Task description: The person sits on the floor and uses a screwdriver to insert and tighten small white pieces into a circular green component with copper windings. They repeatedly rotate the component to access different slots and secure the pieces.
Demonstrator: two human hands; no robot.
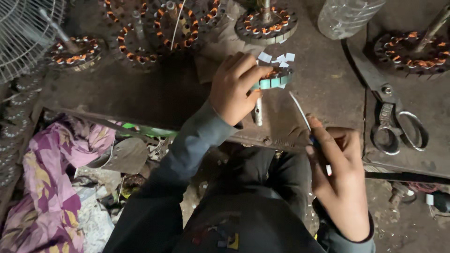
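My left hand [234,89] grips a wound fan stator [274,77] over the worktop [323,89] — my right hand [340,173] is closed around a thin white strip [300,112], scissors [396,117] nearby.

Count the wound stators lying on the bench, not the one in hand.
5 clear: far left, two overlapping top centre-left, top centre, far right. More may sit beyond the top edge.

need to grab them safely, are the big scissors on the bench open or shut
Shut: the scissors lie flat with both blades together and the two handle loops side by side.
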